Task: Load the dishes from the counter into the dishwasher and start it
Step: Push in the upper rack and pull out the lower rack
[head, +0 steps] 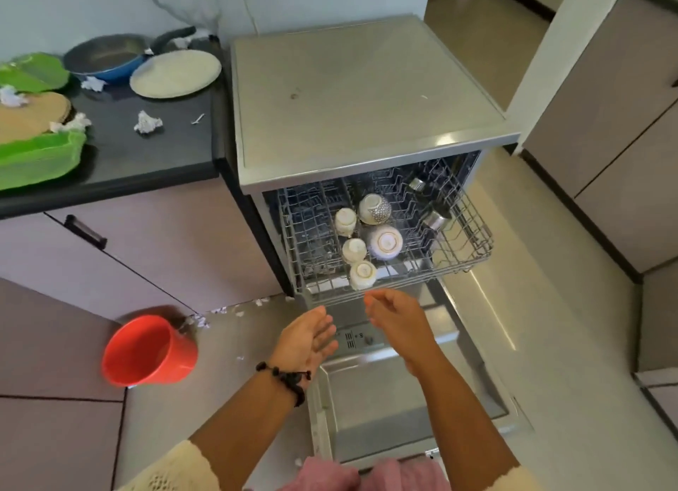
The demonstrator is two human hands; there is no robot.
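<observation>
The dishwasher (367,98) stands open with its door (411,399) folded down flat. Its upper wire rack (466,241) is pulled out and holds several upturned white cups (363,274) and bowls (384,241), plus steel tumblers (434,219) at the right. My left hand (306,340) and my right hand (396,316) hover just in front of the rack, fingers relaxed, holding nothing. On the black counter (154,149) at the left lie a white plate (176,73), a blue pan (106,57) and tan plates (29,114) in a green basket (40,156).
Crumpled paper scraps (147,122) lie on the counter and on the floor by the cabinet. A red bucket (148,351) stands on the floor left of the door. Cabinets line the right side, with open floor between them and the dishwasher.
</observation>
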